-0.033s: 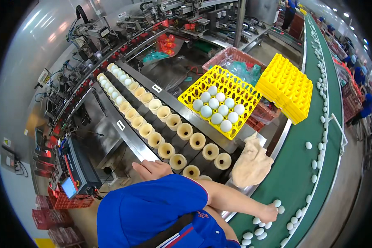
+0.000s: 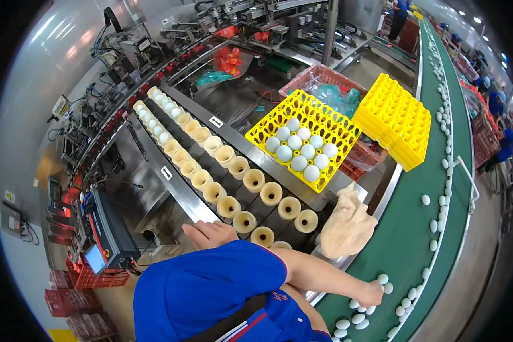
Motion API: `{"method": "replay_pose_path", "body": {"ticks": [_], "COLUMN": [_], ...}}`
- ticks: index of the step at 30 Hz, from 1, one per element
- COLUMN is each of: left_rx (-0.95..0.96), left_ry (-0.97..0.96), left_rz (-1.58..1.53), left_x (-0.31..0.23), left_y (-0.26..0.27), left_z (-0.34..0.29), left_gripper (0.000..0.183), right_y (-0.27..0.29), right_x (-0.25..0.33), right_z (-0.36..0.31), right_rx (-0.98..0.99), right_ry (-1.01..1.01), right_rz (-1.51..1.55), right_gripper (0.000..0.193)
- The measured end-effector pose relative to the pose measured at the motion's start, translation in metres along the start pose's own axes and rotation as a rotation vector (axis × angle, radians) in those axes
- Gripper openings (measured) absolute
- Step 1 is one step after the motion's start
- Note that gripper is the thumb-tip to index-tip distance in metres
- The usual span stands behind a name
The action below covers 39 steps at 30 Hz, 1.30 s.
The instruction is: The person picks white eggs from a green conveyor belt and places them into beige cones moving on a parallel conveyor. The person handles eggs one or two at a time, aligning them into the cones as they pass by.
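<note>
Reaching over the green belt (image 2: 396, 239) with the right hand (image 2: 373, 293), right beside a pair of pale eggs (image 2: 388, 288), perhaps closed on another, too covered to tell; resting the left hand (image 2: 211, 234) well apart, loosely curled at the metal rail (image 2: 186, 198), with nothing visible in it. Judging by the two rows of cream cups (image 2: 271, 188), only partly loaded: holding white eggs (image 2: 163, 138) toward the far end, bare from there to the near end. Seeing more eggs (image 2: 284, 153) in the yellow tray (image 2: 329, 172) alongside, covering only part of it
</note>
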<state>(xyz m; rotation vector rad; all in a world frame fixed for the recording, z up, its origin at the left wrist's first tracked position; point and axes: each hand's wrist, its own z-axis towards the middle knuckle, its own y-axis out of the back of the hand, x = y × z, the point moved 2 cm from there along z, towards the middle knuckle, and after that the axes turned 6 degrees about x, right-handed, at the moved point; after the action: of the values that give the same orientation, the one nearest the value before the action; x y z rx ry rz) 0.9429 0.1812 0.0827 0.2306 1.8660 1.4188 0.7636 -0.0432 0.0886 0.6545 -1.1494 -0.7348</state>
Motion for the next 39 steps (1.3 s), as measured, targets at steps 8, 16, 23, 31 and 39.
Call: {"method": "replay_pose_path", "body": {"ticks": [8, 16, 23, 31, 39], "left_rx": [-0.059, 0.014, -0.053, -0.244, -0.05], "left_ry": [0.012, 0.042, 0.211, 0.381, 0.389], "left_rz": [0.102, 0.037, 0.002, -0.274, -0.156], "left_x": [0.002, 0.0, 0.015, 0.056, 0.102], "left_y": [-0.017, -0.009, 0.031, 0.055, 0.033], "left_z": [0.011, 0.01, -0.009, -0.013, 0.07], "left_gripper": [0.022, 0.023, 0.017, 0.057, 0.065], "right_y": [0.002, 0.002, -0.015, -0.035, 0.1], "right_x": [0.003, 0.009, 0.013, 0.045, 0.078], "right_z": [-0.007, -0.013, 0.018, 0.029, -0.185], "right_rx": [0.008, 0.008, -0.054, 0.03, -0.48], "right_ry": [-0.017, -0.025, -0.064, -0.075, -0.276], "right_rz": [-0.003, -0.013, 0.021, 0.075, 0.15], "right_gripper": [0.024, 0.024, 0.024, 0.023, 0.019]}}
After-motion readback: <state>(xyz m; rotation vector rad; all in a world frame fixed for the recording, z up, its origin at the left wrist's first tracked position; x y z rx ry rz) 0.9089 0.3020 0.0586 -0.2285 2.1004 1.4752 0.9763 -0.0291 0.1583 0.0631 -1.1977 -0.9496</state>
